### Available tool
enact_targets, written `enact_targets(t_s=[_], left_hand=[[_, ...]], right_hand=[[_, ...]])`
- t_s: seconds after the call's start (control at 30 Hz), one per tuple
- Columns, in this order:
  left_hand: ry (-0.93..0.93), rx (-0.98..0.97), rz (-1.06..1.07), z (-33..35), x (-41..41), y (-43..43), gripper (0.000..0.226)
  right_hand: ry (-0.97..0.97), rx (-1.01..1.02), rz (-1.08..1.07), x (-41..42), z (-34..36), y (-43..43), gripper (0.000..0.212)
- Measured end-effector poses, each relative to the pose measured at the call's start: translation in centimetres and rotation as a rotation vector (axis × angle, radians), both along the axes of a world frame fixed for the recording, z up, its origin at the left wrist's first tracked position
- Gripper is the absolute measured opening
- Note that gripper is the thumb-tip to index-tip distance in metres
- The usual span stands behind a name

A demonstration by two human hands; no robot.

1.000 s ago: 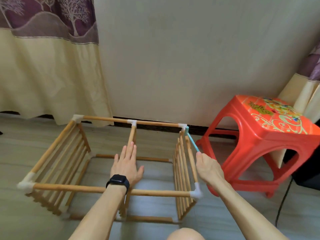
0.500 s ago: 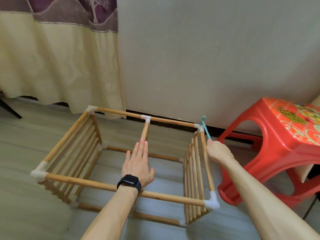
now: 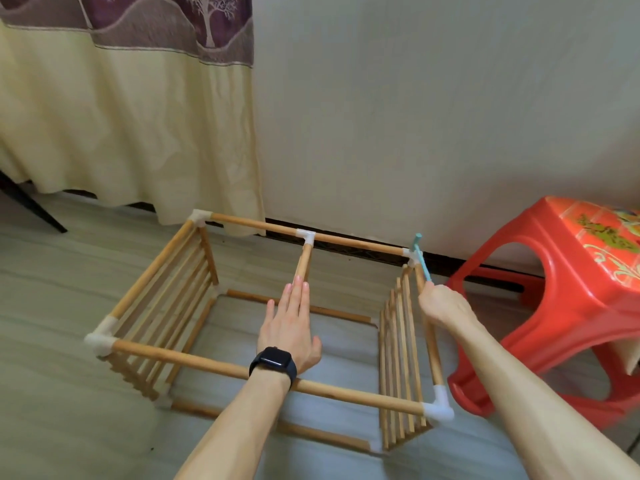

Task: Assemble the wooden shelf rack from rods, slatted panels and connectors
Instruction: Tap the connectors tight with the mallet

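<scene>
The wooden rack frame [image 3: 194, 358] lies on the floor, its rods joined by white corner connectors [image 3: 438, 410]. Slatted panels stand at its left [image 3: 162, 327] and right [image 3: 398, 368] ends. My left hand [image 3: 291, 327] lies flat with straight fingers on the middle crossbar rod [image 3: 304, 263]. My right hand [image 3: 441, 306] grips the handle of a small teal hammer [image 3: 419, 252]. The hammer's head sits at the far right corner connector [image 3: 408, 254].
A red plastic stool [image 3: 554, 306] stands close to the right of the rack. A cream wall and dark baseboard run just behind it. A cream and purple curtain [image 3: 121, 116] hangs at the back left. A dark leg [image 3: 31, 206] slants at far left.
The view has shifted, so the rack sits further right and lower in frame. My right hand with the hammer moved up along the right rod toward the far corner. My left hand stays on the crossbar.
</scene>
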State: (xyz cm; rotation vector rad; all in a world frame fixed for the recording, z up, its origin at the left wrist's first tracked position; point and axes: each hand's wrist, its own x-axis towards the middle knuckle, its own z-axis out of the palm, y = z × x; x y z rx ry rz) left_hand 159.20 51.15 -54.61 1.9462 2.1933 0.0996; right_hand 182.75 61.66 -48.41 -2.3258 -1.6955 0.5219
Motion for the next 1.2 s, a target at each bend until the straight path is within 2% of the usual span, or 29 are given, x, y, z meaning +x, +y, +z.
enact_targets(t_s=[0.07, 0.17, 0.27, 0.4, 0.43, 0.5, 0.57, 0.6, 0.63, 0.73, 0.77, 0.8, 0.87, 0.9, 0.93, 1.03, 1.07, 1.1, 1.17, 1.2], left_hand=[[-0.007, -0.004, 0.001, 0.0, 0.0, -0.1, 0.096], [-0.007, 0.007, 0.007, -0.1, 0.1, 0.0, 0.097], [-0.041, 0.026, 0.021, -0.1, 0.2, -0.1, 0.096], [-0.094, 0.050, 0.041, -0.2, 0.1, -0.1, 0.096], [-0.096, 0.052, 0.046, -0.3, 0.1, 0.0, 0.096], [-0.099, 0.057, 0.049, -0.4, 0.0, 0.1, 0.097], [-0.106, 0.064, 0.054, -0.5, -0.1, 0.2, 0.098], [-0.110, 0.064, 0.054, -0.6, -0.1, 0.2, 0.098], [-0.110, 0.057, 0.049, -0.6, -0.1, 0.3, 0.098], [-0.088, 0.059, 0.049, -0.8, 0.0, 0.4, 0.097], [-0.095, 0.055, 0.047, -0.8, -0.1, 0.5, 0.098], [-0.104, 0.054, 0.046, -0.8, -0.1, 0.6, 0.098], [-0.105, 0.060, 0.047, -0.9, -0.1, 0.5, 0.097], [-0.109, 0.063, 0.048, -0.9, 0.0, 0.5, 0.097], [-0.112, 0.061, 0.045, -0.8, 0.0, 0.5, 0.097], [-0.097, 0.071, 0.047, -1.0, 0.0, 0.7, 0.097], [-0.102, 0.063, 0.048, -1.0, 0.0, 0.8, 0.097], [-0.109, 0.051, 0.046, -0.9, 0.0, 0.8, 0.097], [-0.100, 0.058, 0.052, -1.2, 0.1, 0.7, 0.097], [-0.105, 0.054, 0.055, -1.2, 0.2, 0.6, 0.097]], right_hand=[[-0.026, 0.010, 0.027, -0.4, -0.1, -0.1, 0.066], [0.027, 0.156, 0.180, -2.1, -0.1, 0.0, 0.064], [0.182, 0.279, 0.293, -5.2, 1.3, -0.3, 0.049], [0.405, 0.631, 0.380, -9.5, 3.2, -1.3, 0.042], [0.426, 0.658, 0.402, -10.4, 3.0, -1.2, 0.041], [0.349, 0.441, 0.429, -12.1, 1.7, -0.5, 0.046], [0.107, 0.059, 0.412, -13.2, 0.3, 0.6, 0.055], [0.042, -0.025, 0.386, -13.6, 0.2, 1.1, 0.056], [0.024, 0.001, 0.385, -13.7, 0.2, 1.6, 0.055], [0.301, 0.435, 0.385, -13.5, 0.7, 1.8, 0.049], [0.353, 0.490, 0.393, -13.4, 0.8, 1.6, 0.047], [0.332, 0.448, 0.418, -13.6, 0.8, 1.5, 0.048], [0.123, 0.140, 0.418, -14.0, -0.2, 1.4, 0.054], [0.063, 0.068, 0.396, -13.8, -0.6, 1.7, 0.056], [0.051, 0.104, 0.401, -13.7, -0.6, 1.9, 0.056], [0.330, 0.566, 0.402, -13.7, -0.2, 1.2, 0.050], [0.372, 0.597, 0.398, -13.8, -0.2, 1.1, 0.051], [0.343, 0.511, 0.409, -14.0, -0.2, 1.0, 0.054], [0.121, 0.122, 0.386, -14.2, -0.9, 1.0, 0.059], [0.061, 0.024, 0.339, -13.9, -1.2, 1.2, 0.060]])
